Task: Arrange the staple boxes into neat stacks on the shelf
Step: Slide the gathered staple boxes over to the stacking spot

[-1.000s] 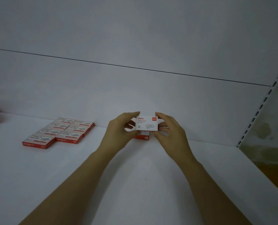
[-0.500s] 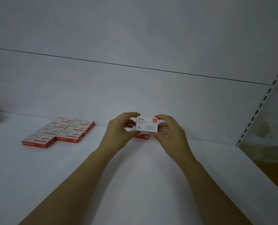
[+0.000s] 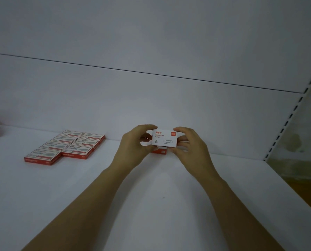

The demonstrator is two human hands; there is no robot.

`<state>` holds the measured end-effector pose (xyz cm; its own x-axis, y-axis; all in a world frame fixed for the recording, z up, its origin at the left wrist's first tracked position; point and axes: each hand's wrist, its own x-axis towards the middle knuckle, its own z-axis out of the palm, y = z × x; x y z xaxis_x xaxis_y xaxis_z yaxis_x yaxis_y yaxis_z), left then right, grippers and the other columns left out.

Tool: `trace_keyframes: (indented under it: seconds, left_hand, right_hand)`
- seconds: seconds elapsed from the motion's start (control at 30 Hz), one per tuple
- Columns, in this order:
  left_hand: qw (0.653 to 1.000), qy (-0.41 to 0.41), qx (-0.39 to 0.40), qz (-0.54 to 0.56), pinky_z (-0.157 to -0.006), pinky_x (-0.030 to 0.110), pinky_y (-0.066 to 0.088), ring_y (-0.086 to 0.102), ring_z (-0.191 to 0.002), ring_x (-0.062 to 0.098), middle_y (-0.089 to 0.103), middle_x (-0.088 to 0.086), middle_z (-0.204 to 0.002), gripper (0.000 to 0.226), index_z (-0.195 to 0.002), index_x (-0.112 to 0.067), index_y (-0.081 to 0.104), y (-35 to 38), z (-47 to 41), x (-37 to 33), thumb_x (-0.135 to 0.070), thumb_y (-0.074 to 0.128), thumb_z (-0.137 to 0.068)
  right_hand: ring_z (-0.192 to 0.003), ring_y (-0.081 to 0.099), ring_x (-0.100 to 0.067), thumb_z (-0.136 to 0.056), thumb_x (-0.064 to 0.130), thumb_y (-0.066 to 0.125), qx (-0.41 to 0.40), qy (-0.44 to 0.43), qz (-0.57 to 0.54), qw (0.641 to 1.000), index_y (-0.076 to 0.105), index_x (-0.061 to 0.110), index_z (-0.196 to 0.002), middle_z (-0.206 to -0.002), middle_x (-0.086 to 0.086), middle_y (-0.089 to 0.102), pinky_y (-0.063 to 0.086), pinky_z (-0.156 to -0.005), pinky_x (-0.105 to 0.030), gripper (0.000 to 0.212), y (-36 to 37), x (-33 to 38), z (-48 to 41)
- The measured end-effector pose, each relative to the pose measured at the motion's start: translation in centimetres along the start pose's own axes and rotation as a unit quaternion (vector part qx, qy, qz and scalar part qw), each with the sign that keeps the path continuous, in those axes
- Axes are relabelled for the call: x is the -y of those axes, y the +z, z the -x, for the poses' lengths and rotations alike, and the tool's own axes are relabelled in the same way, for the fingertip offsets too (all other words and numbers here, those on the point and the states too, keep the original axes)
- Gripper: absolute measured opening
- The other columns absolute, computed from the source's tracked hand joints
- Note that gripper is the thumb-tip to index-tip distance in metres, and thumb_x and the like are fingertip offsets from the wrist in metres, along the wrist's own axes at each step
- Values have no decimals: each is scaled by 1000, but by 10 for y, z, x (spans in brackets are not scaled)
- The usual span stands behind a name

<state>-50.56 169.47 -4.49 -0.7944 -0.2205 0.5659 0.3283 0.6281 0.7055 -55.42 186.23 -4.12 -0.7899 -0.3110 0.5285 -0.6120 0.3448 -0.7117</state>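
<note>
While the shelf [image 3: 169,205] carries a flat block of staple boxes [image 3: 67,145] at middle left, the left hand [image 3: 134,147] and right hand [image 3: 191,149] pinch a white box [image 3: 164,139] at centre, just above a red box [image 3: 160,151]; stacking looks barely begun.

Held box [image 3: 164,138] marginally lower.

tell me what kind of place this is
Likely a shop or stockroom: a white shelf with a slotted upright at its right, red boxes laid in rows like stock, and a white box of paper clips held by the left hand and right hand.
</note>
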Motion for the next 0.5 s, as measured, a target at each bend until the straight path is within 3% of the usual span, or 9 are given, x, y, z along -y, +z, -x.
trace_keyframes:
  seconds: [0.13,0.27,0.37,0.5]
  left_hand:
    - [999,-44,31,-3,-74,7,49,59,-89,5,62,-6,-116,56,-124,-20,57,1,-1,-4,-9,78,-73]
    - [988,-106,92,-66,-73,17,46,59,-90,10,58,-3,-119,65,-130,-18,50,-1,-12,-5,-11,79,-73]
    - [975,-144,118,-120,-71,24,48,61,-94,17,60,6,-117,58,-125,-11,55,-7,-22,1,-9,79,-72]
    - [959,-168,143,-179,-72,22,42,59,-101,22,61,11,-116,53,-123,-7,57,-8,-28,13,-10,77,-74]
  right_hand:
    - [-98,58,-6,-81,3,69,20,17,-4,1000,51,17,-128,-123,1,56,51,-74,-7,52,-3,-2,-1]
    - [-96,60,-10,-80,-2,69,21,54,17,998,55,12,-125,-121,-4,60,47,-71,-2,49,-7,-8,-3]
    - [-92,59,-12,-78,-4,69,11,98,32,995,57,9,-121,-116,-6,60,44,-67,-1,46,-15,-17,-4]
    - [-106,61,-24,-77,0,71,12,145,98,985,60,2,-115,-115,-13,64,43,-82,-18,39,-22,-32,-6]
